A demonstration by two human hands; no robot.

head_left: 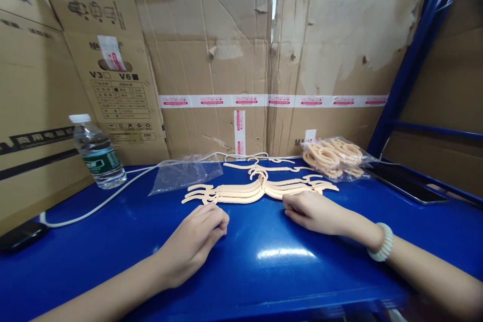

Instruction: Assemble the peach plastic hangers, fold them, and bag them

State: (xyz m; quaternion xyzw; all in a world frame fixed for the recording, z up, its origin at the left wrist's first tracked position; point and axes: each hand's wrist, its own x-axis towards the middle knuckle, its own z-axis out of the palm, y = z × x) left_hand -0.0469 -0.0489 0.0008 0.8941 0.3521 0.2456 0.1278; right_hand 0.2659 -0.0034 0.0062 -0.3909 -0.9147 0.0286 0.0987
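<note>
Hangers (pixel 256 191) lie stacked mid-table, just beyond both hands; left hand (pixel 196 241) near, fingers curled in, holding nothing; right hand (pixel 317 214) flat, empty, fingertips just beside the stack.

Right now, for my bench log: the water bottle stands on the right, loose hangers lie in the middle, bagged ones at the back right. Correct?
No: the head view shows the water bottle on the left. The loose hangers do lie in the middle, the bagged ones at the back right.
</note>
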